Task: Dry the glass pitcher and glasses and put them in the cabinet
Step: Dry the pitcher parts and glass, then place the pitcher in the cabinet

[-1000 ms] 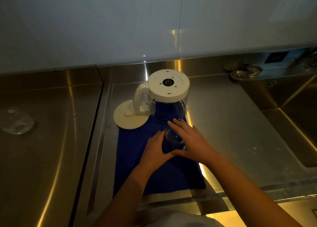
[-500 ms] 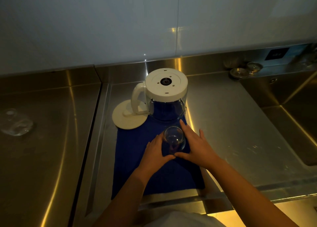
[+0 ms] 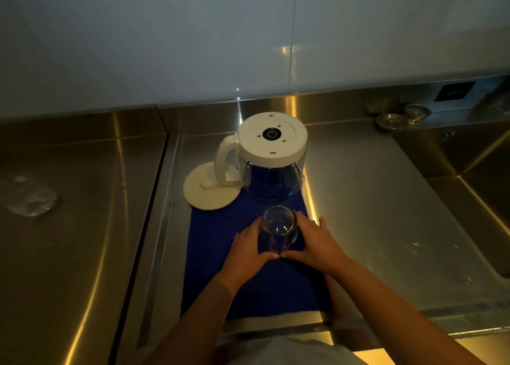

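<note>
— Where was the glass when you looked?

— At centre frame I saw a clear drinking glass (image 3: 278,228) standing on the blue towel (image 3: 220,243), which lay spread on the steel tabletop (image 3: 367,199). My left hand (image 3: 247,250) was cupped against its left side and my right hand (image 3: 314,243) against its right, the thumbs meeting at the near side, so both hands were grasping it between them.

— And the pitcher?

— The glass pitcher (image 3: 271,154) stood just above the glass in the frame, at the towel's far end, with its white base facing up and its white handle (image 3: 223,160) pointing to frame left. A round white lid (image 3: 211,190) lay flat beside it, partly off the towel. At upper right I made out two more small glasses (image 3: 400,116) near the sink basin (image 3: 474,171), though the light was too dim for detail.
</note>
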Demonstrator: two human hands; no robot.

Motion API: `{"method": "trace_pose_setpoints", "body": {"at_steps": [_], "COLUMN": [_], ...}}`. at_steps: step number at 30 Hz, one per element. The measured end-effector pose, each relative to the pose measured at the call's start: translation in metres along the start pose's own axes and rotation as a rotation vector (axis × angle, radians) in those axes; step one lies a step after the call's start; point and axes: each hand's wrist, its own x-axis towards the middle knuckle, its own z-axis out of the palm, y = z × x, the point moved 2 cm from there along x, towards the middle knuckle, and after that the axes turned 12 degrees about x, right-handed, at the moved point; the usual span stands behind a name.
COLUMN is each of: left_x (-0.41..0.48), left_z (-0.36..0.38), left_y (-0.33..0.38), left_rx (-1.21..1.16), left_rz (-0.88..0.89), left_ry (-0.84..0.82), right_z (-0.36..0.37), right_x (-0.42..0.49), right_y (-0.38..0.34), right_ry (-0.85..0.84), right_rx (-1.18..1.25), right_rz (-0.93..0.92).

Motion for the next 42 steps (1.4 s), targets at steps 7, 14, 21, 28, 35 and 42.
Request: {"method": "trace_pose_setpoints", "body": {"at_steps": [7,14,21,28,35,42], "left_x": [0.015,0.013,0.006,0.005,0.002,-0.011], "left_z": [-0.009,-0.006,0.005,0.001,-0.004,-0.016], "left_y": [-0.011,-0.014,-0.02,-0.012,-0.009,0.003], "left_rx": [0.066,0.151,0.259,0.302,0.376,0.322], "left_rz": [0.01,-0.011,-0.026,-0.053,-0.071,-0.059], "left_ry": [-0.022,0.014,-0.001,-0.042,-0.074,0.019], "right_z": [0.005,0.008,0.017,0.018,0.014,0.009], "right_x": [0.016,0.016,0.014,0.014,0.01,0.0], "right_y": [0.0,0.0,0.005,0.009,0.002,-0.01], "right_ry": [0.034,0.03,0.018,0.018,0.007,0.037], "right_rx": [0.056,0.023,0.027,0.014,-0.02,0.026], "right_rz": [0.015,0.025,0.059,0.054,0.063,0.076]}}
